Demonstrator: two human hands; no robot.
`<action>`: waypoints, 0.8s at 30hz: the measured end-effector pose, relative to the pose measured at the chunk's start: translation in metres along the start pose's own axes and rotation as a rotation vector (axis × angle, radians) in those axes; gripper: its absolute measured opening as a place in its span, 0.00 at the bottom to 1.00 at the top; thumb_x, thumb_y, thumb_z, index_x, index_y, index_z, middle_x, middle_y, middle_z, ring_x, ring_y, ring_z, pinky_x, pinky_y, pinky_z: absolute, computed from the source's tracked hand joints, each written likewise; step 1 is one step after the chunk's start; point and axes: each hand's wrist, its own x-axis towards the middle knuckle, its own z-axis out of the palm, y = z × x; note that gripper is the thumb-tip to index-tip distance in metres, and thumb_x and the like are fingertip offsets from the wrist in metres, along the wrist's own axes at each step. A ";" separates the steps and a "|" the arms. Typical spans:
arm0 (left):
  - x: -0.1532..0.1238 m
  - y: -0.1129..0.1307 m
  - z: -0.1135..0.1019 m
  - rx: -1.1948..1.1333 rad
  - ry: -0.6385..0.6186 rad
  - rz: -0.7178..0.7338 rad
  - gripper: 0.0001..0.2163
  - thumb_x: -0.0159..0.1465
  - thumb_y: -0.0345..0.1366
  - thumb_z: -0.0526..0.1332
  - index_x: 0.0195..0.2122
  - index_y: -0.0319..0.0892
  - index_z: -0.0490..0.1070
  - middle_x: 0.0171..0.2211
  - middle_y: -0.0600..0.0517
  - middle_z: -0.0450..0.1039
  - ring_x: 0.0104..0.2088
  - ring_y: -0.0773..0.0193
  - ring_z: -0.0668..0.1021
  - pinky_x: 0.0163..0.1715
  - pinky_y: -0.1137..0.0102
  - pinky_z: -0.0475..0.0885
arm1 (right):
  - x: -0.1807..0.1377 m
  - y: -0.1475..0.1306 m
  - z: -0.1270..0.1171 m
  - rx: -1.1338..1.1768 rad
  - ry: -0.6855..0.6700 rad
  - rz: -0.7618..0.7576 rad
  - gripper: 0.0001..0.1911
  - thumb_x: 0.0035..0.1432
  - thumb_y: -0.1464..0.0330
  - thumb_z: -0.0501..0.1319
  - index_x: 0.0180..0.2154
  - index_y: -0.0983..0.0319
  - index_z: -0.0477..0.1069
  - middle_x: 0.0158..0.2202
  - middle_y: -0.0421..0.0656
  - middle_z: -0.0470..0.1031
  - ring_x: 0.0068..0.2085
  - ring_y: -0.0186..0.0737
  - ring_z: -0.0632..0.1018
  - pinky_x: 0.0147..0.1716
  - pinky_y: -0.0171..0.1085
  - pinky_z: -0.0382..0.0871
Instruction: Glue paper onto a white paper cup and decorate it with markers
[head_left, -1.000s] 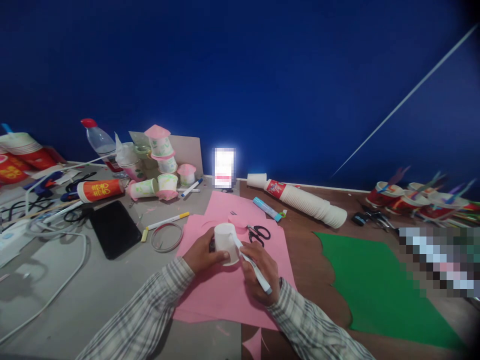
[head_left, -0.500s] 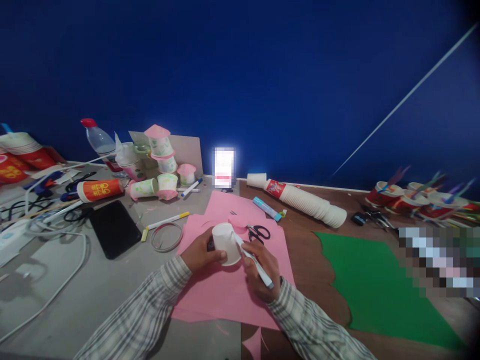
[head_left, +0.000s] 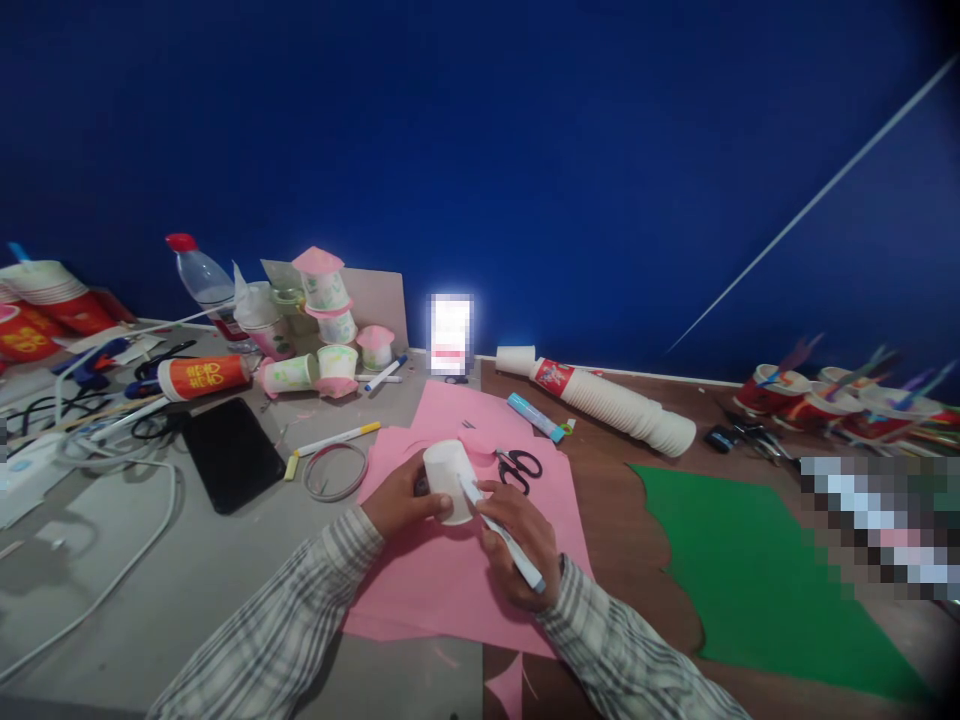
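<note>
One white paper cup (head_left: pixel 450 478) is held upside down above the pink paper sheets (head_left: pixel 442 580) near the middle of the desk (head_left: pixel 187 590). Its flat base is turned up and toward the camera, and its side is plain white with no marking that can be made out. The cup is gripped by the left hand (head_left: pixel 401 500), whose fingers are curled around the side nearest the left and whose thumb is pressed across the front; the open mouth is hidden behind the hand. A white marker (head_left: pixel 501 530) with a blue end is pinched in the right hand (head_left: pixel 525 545), the fingers closed tightly on its barrel, and its tip is laid against the cup's right side, just beside the left thumb.

A long sleeve of stacked white cups (head_left: pixel 600 398) is laid on its side behind the pink sheets, with a red wrapper at one end. Decorated cups (head_left: pixel 324 320) with pink lids are stacked and tipped over at the back left, next to a clear bottle (head_left: pixel 201 282) with a red cap; what is inside them cannot be told. Red cups (head_left: pixel 817 395) holding coloured sticks are lined up at the far right. Black scissors (head_left: pixel 519 466) are lying on the pink paper just right of the cup, and a green sheet (head_left: pixel 750 570) is spread further right.
</note>
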 end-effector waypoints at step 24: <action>0.000 -0.001 -0.002 0.037 0.010 -0.008 0.31 0.38 0.42 0.70 0.45 0.41 0.65 0.34 0.51 0.72 0.34 0.58 0.71 0.33 0.64 0.67 | -0.003 0.004 0.003 -0.028 0.006 0.038 0.17 0.51 0.75 0.58 0.44 0.59 0.69 0.37 0.48 0.78 0.41 0.52 0.78 0.37 0.49 0.75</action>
